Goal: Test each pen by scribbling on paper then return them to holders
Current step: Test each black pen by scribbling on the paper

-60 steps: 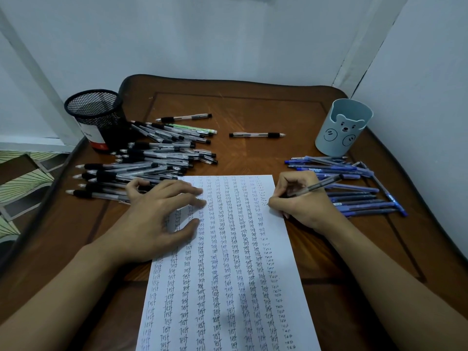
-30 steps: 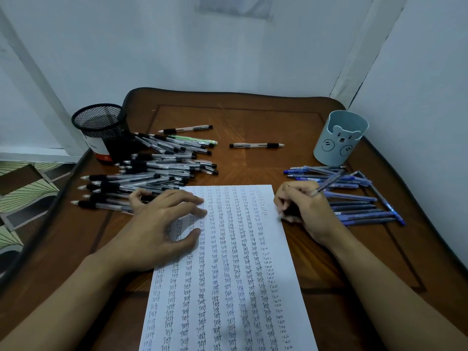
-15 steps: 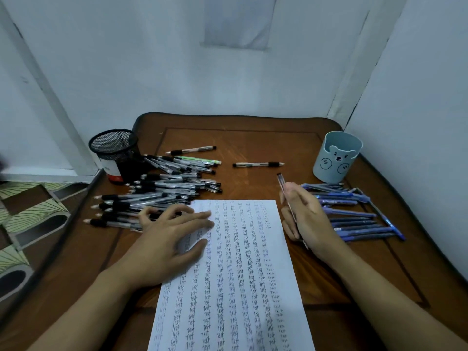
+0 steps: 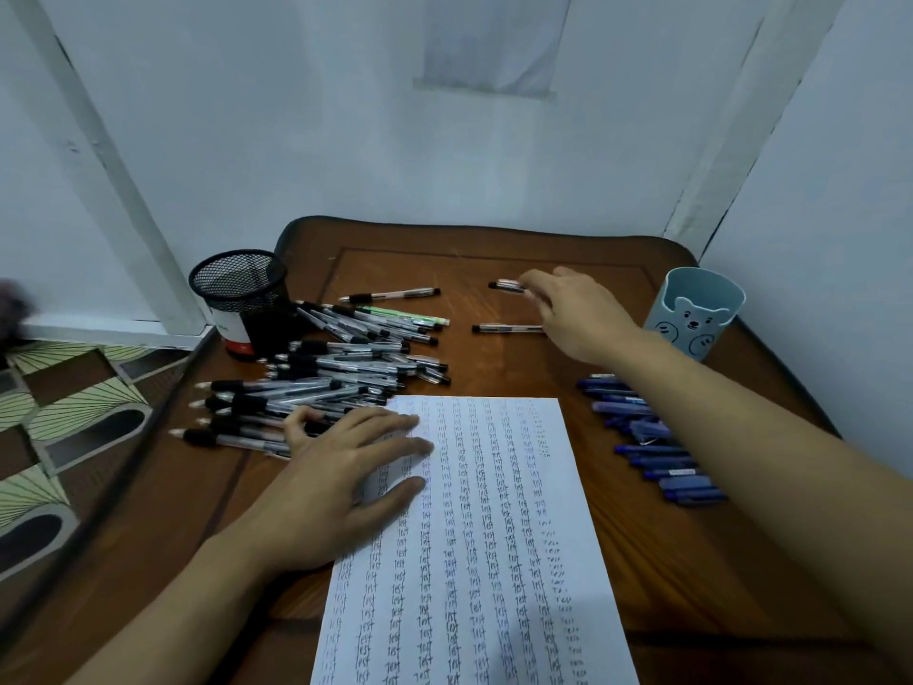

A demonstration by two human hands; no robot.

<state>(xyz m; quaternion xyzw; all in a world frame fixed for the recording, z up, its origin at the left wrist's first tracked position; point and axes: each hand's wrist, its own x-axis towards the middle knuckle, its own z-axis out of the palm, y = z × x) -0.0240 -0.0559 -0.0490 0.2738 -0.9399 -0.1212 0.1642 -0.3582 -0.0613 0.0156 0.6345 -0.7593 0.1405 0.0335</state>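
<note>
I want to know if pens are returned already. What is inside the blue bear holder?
No pen sticks out above the blue bear holder; only its inner wall shows through the front notch. Its bottom is hidden.

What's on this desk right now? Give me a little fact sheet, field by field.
Left hand: flat on the paper, fingers straight
Right hand: reaching far, fingertips at a loose pen; grip blurred
Second loose pen: lying just nearer
Black pens: piled left, beside mesh holder
Blue pens: laid right, near bear cup
Paper writing: columns of "test"
Holders: no pens sticking out
</note>
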